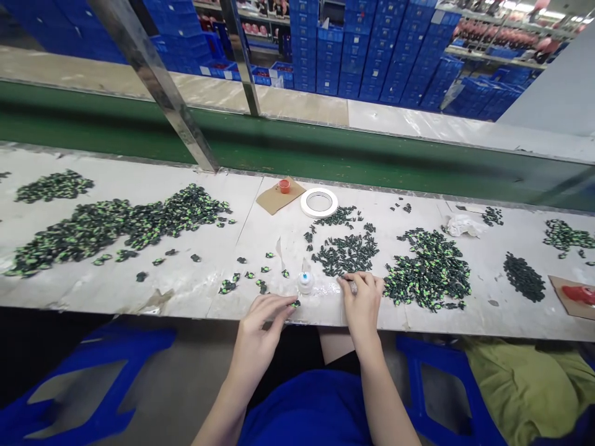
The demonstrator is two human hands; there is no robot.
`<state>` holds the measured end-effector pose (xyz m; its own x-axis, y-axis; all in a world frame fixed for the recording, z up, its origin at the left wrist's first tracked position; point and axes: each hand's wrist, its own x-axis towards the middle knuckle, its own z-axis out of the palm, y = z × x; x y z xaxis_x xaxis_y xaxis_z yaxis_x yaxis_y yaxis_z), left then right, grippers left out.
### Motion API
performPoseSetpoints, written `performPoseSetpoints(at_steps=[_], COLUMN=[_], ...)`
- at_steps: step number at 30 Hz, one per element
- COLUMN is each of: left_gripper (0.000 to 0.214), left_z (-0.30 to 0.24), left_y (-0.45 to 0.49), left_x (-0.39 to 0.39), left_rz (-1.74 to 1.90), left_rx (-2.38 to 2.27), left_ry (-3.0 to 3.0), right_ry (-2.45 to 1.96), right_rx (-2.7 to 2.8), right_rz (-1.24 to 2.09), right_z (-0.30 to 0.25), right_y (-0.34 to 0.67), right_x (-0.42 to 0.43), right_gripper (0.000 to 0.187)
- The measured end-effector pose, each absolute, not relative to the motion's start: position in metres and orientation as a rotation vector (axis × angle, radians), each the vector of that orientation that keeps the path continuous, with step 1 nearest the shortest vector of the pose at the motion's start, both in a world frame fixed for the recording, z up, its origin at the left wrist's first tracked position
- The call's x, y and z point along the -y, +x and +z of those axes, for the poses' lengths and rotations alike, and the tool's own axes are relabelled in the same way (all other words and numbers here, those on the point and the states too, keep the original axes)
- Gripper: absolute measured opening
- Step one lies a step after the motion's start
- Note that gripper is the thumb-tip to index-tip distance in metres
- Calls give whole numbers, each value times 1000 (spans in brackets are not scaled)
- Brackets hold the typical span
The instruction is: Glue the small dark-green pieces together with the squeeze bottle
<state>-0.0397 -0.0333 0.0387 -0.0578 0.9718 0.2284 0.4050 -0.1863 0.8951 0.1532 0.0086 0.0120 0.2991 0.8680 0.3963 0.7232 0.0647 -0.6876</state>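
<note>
Between the thumb and fingers of my left hand (pixel 264 319) is a small black-and-green part (pixel 295 303), held above the table's front edge. My right hand (pixel 362 297) touches the near side of a pile of small dark pieces (pixel 348 253), its fingers pinched together; whatever is in them is hidden. A small white bottle with a blue tip (pixel 305 282) stands between my hands. Several loose black-and-green parts (pixel 250 275) lie to the left of it. Right of my right hand spreads a heap of black-and-green parts (pixel 430 269).
A long heap of black-and-green parts (pixel 93 229) covers the left of the table. Behind the bottle are a white tape roll (pixel 304 203) and a red cup (pixel 284 186) on cardboard (pixel 267 201). A metal post (pixel 162 93) rises at the back. Blue stools (pixel 88 371) flank me.
</note>
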Motion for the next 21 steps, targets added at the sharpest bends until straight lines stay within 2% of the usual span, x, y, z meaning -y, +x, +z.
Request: performPoseSetpoints(at_steps=[6, 8, 15, 21], left_gripper=[15, 15, 17, 16], left_z=[45, 45, 38, 33], left_y=[-20, -13, -1, 1], left_x=[32, 31, 28, 27], left_rz=[1152, 1128, 1071, 1080], left_rx=[-1388, -1350, -1291, -1306], left_ry=[1553, 1552, 1540, 1542], right_ry=[-1433, -1384, -1357, -1396], right_rx=[1075, 996, 1019, 1369], right_rz=[795, 891, 887, 904], right_z=[27, 32, 31, 33], right_y=[153, 153, 159, 170], right_x=[5, 9, 10, 14], right_gripper=[22, 22, 26, 27])
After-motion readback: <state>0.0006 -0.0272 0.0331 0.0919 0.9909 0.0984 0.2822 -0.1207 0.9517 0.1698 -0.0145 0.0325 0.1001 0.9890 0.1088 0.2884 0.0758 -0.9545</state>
